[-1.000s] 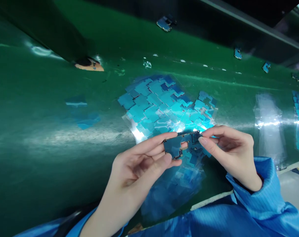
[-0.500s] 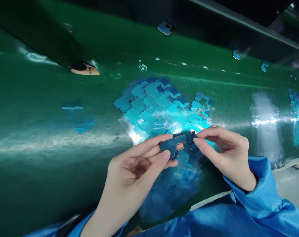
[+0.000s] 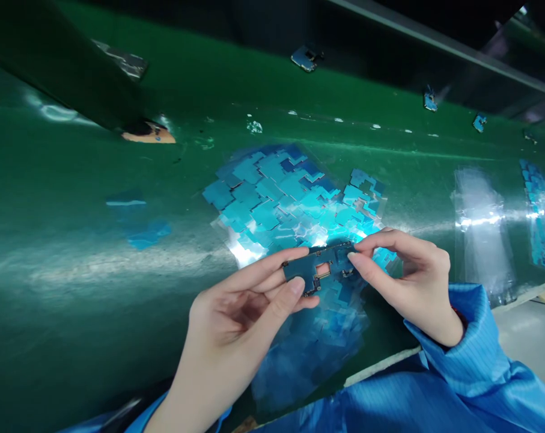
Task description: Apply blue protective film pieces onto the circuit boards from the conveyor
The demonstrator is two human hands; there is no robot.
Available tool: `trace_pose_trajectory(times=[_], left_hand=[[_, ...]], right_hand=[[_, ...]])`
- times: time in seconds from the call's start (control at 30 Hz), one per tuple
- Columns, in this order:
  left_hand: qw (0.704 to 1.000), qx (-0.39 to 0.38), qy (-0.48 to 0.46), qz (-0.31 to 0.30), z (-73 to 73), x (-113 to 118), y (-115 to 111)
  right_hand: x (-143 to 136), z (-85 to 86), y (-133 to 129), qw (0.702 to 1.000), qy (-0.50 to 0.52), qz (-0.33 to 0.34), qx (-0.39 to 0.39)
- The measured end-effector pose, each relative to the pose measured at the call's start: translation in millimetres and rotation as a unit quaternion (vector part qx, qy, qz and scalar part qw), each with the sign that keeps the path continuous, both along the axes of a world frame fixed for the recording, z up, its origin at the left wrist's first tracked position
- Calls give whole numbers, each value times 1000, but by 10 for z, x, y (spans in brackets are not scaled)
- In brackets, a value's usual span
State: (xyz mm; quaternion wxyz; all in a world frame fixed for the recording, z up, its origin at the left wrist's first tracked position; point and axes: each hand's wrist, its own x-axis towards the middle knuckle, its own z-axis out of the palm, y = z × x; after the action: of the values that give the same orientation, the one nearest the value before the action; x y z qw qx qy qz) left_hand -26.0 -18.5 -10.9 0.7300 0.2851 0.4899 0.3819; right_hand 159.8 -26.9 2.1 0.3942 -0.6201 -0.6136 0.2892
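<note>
A dark blue circuit board (image 3: 304, 266) with a small rectangular cutout is held up, slightly tilted, over the bench. My left hand (image 3: 247, 322) grips its left end, thumb on the face and fingers behind. At the right end, the thumb and forefinger of my right hand (image 3: 410, 273) pinch the board's upper corner; whether a thin film lies between those fingertips I cannot make out. Beneath and behind the board spreads a pile of shiny blue, step-edged flat pieces (image 3: 267, 204) on clear sheets. A smaller cluster of such pieces (image 3: 365, 189) lies to its right.
The bench has a green mat (image 3: 74, 319). Small boards (image 3: 304, 58) lie along its far side. Clear plastic sheets (image 3: 479, 210) and another strip of blue pieces (image 3: 540, 210) are at the right. A dark post (image 3: 87, 72) stands at the upper left. Blue film scraps (image 3: 148, 234) lie left.
The view has shifted slightly, so most things sit a little further left. Both hands keep their hold on the circuit board, which is turned a little more to face me.
</note>
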Motion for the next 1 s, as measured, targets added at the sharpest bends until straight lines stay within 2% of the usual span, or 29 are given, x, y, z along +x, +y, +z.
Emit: trace_pose_trajectory(times=[0.23, 0.43, 0.57, 0.77, 1.0], left_hand=[[999, 10, -35, 24, -31, -26, -10], [995, 1, -94, 16, -40, -51, 14], [994, -4, -104, 14, -61, -54, 25], [994, 8, -102, 37, -93, -26, 41], [996, 10, -69, 56, -88, 24, 74]], right_hand=[[27, -28, 6, 1000, 19, -13, -3], [35, -39, -5, 999, 35, -32, -2], [32, -48, 21, 996, 76, -41, -33], [47, -50, 56, 980, 167, 1, -107], [59, -68, 54, 971, 185, 27, -151]])
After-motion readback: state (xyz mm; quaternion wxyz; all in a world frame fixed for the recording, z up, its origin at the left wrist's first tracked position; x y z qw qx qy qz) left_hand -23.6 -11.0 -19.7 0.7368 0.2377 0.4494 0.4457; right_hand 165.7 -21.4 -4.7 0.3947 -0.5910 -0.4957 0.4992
